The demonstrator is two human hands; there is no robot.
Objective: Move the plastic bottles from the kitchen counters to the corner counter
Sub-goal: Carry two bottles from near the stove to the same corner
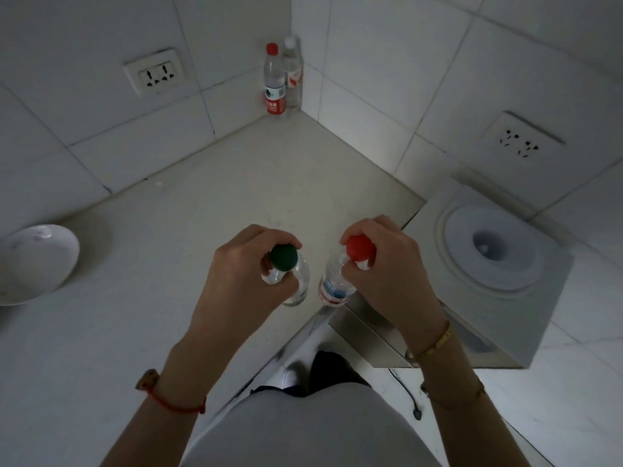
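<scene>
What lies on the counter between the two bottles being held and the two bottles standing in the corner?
Nothing: the head view shows bare white counter between the green-capped bottle and red-capped bottle in hand and the clear plastic corner bottles.

A clear green-capped bottle (286, 274) and a clear red-capped bottle (340, 278) with a red-and-blue label are upright side by side near the tabletop (209, 210) front edge. Deep in the corner stand a red-capped, red-labelled bottle (274, 82) and a clear-capped bottle (293, 72), touching.
</scene>
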